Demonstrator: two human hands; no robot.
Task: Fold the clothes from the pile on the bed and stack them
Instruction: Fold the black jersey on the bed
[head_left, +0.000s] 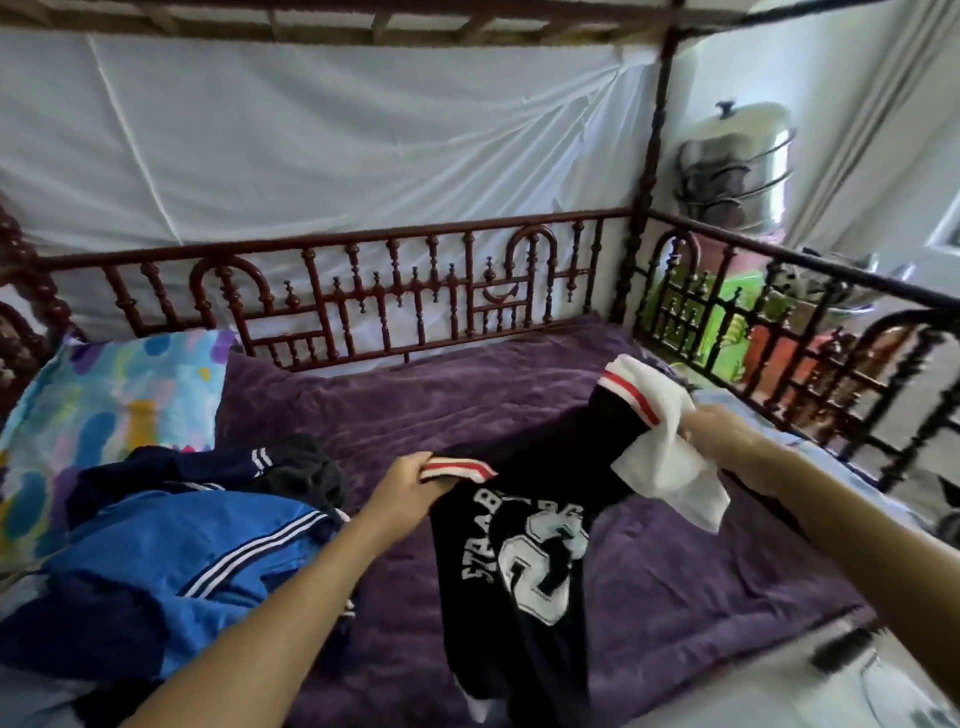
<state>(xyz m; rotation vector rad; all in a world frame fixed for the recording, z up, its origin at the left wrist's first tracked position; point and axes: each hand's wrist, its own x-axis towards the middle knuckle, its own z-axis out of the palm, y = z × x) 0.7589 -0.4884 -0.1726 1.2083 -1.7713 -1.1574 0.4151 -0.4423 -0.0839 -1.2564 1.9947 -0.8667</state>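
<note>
A black jersey with white lettering and a large number hangs lifted over the purple blanket. My left hand grips its red-and-white striped trim at the left. My right hand holds the jersey's white sleeve with a red stripe, raised at the right. The pile of clothes lies at the left: a blue jacket with white stripes over dark navy garments.
A multicoloured pillow lies at the back left. A dark red carved wooden railing fences the far and right sides of the bed, with a white curtain behind. A metal vessel stands beyond the right corner.
</note>
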